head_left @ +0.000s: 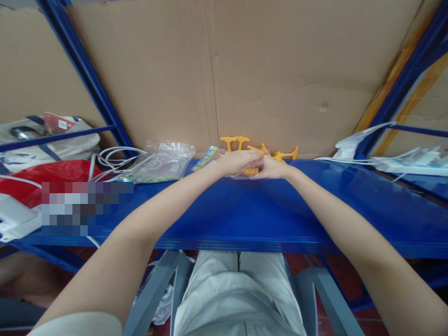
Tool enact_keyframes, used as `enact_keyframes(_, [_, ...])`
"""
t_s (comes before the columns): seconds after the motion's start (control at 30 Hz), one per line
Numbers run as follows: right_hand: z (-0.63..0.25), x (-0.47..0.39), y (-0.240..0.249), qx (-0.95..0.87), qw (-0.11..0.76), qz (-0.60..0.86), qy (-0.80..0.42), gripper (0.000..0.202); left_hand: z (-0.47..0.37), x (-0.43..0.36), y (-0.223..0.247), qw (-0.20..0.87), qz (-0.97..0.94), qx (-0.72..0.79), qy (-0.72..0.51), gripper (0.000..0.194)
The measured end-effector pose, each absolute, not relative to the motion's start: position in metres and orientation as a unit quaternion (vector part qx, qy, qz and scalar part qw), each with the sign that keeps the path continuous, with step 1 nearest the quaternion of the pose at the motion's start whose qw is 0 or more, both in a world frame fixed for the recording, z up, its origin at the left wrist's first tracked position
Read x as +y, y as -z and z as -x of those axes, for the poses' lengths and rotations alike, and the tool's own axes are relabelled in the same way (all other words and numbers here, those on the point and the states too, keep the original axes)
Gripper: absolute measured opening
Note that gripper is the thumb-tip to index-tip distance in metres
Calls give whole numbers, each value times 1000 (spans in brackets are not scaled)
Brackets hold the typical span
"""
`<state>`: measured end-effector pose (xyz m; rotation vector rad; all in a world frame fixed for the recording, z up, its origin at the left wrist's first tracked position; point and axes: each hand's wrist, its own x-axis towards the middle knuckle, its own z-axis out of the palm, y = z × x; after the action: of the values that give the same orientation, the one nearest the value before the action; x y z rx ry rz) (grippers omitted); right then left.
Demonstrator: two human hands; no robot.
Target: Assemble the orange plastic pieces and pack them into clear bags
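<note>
My left hand (241, 161) and my right hand (273, 168) meet at the back of the blue shelf top, with their fingers curled in. Between them is an orange plastic piece (251, 171), partly covered by my fingers. Clear film of a plastic bag shows around and under the hands, and its colourful printed strip (206, 157) sticks out left of my left hand. Behind the hands, an orange double-hooked piece (234, 142) leans near the cardboard. Another orange piece (287, 154) lies beyond my right hand. Exactly which fingers grip bag or piece is hard to see.
Clear plastic bags (168, 158) and a white cable (117, 158) lie to the left, near a red bag (66, 175) and a canvas bag (66, 144). Blue posts (87, 74) frame the cardboard wall (262, 70). A white power strip (409, 165) is at right.
</note>
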<state>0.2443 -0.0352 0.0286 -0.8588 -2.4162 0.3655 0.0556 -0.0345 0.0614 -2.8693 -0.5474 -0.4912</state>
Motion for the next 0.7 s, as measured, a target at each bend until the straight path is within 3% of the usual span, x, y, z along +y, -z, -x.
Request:
enact_keyframes(0.2, [-226, -32, -21, -807, 361, 364, -293, 18, -52, -41, -55, 83, 954, -203, 205, 21])
enact_keyframes(0.33, [-219, -39, -24, -756, 434, 393, -293, 21, -30, -48, -63, 106, 901, -293, 302, 37])
enact_keyframes(0.47, [-220, -47, -28, -765, 434, 386, -278, 29, 12, -41, -73, 101, 763, -455, 448, 44])
enact_keyframes(0.57, [-223, -48, -28, -785, 413, 380, -264, 29, 39, -32, -74, -8, 665, -537, 519, 48])
enact_keyframes(0.7, [-223, -45, -28, -808, 400, 356, -247, 28, 49, -32, -65, -310, 605, -579, 450, 33])
